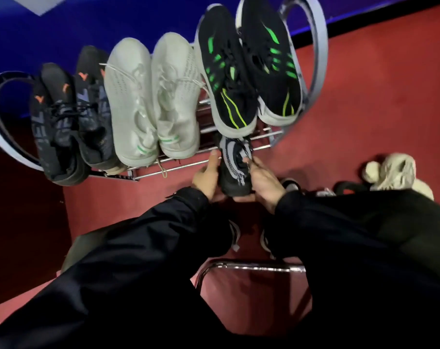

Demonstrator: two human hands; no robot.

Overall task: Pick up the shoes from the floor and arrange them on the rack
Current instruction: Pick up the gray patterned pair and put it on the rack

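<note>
- The black knit shoe with grey stripes (pixel 235 170) is held between both hands, just in front of the lower rail of the rack, its toe pointing toward 12 o'clock.
- The left hand (pixel 207 176) grips the shoe at its 9 o'clock side, the fingers (pixel 213 157) curled along it.
- The right hand (pixel 264 183) grips it at the 3 o'clock side, the fingers clamped on the upper edge near the laces.
- The chrome wire shoe rack with curved grey ends (pixel 272 134) stands at 12 o'clock from the hands.
- On its top level, from 9 to 3 o'clock, there are a black pair with orange marks (pixel 70 117), a pale grey-white knit pair (pixel 153 96) and a black pair with green stripes (pixel 249 64).
- At 3 o'clock from the hands, a cream fluffy slipper (pixel 395 172) lies on the red carpet floor (pixel 365 96).
- Black sleeves (pixel 138 248) cover both arms.
</note>
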